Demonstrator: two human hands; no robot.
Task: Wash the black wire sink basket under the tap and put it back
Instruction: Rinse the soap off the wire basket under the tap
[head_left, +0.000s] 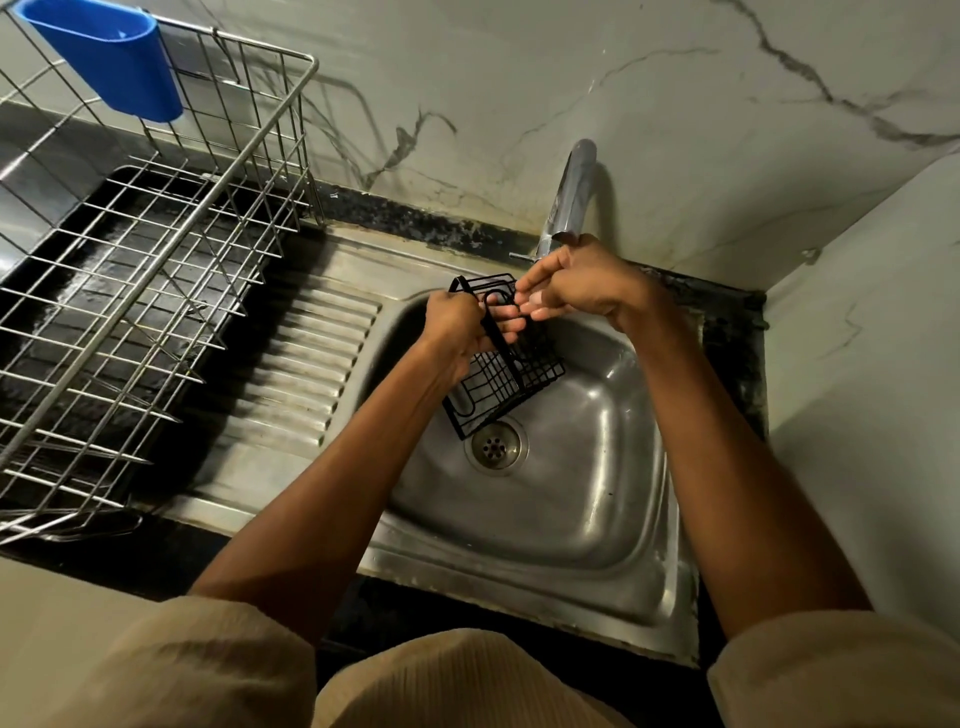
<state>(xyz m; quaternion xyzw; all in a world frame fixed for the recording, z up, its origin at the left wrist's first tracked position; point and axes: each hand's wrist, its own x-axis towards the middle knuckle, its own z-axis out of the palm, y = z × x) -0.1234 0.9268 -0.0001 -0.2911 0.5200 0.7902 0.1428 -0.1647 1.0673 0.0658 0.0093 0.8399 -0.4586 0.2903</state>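
The black wire sink basket (506, 382) hangs tilted over the steel sink (587, 499), just below the chrome tap (569, 200). My left hand (460, 332) grips its upper left edge, fingers curled round the black wires. My right hand (576, 283) is at the basket's top, directly under the spout, with its fingertips on the upper wires. No stream of water is plainly visible. The drain (494, 446) lies right beneath the basket's lower corner.
A large steel wire dish rack (156, 249) stands on the black counter at the left, with a blue plastic holder (106, 57) hooked on its back. The ribbed drainboard (311, 358) lies between rack and sink. Marble walls close in behind and to the right.
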